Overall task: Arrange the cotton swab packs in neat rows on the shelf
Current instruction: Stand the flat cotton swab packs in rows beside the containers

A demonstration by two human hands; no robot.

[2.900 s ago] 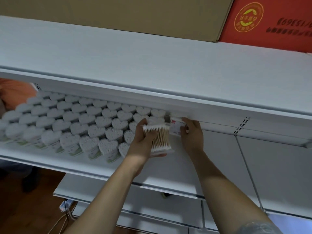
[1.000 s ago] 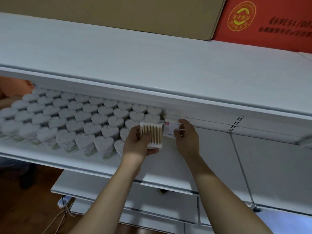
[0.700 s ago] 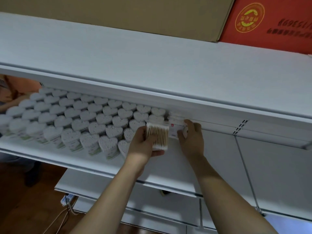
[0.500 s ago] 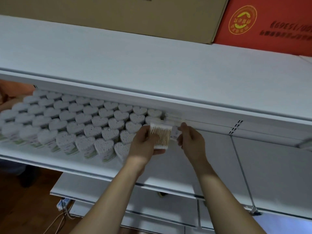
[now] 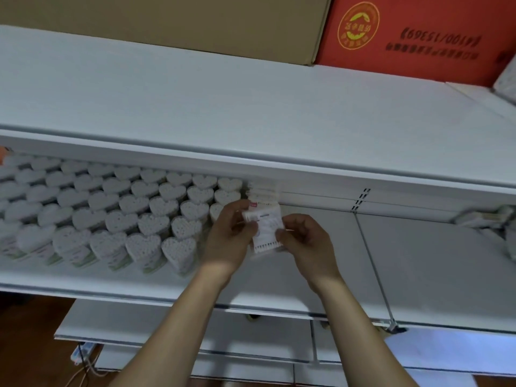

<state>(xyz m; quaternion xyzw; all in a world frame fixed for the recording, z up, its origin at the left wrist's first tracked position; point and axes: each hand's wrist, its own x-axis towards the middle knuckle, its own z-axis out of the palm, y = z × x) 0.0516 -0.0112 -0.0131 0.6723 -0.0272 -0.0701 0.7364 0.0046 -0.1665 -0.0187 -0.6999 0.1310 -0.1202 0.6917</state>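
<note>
On the white metal shelf [image 5: 83,277], the white heart-shaped cotton swab packs [image 5: 111,216] stand in neat rows at the left. The left hand [image 5: 230,238] and right hand [image 5: 307,244] pinch one flat rectangular swab pack [image 5: 266,227] between curled fingers, just before the small stack [image 5: 264,192] behind. It seems the placing step; next, the pack must be set straight beside the stack.

Both bare arms reach up and forward, close together, and the left hand [image 5: 229,236] and the right hand [image 5: 305,238] curl their fingers and pinch the same small pack [image 5: 265,227] from each side
</note>
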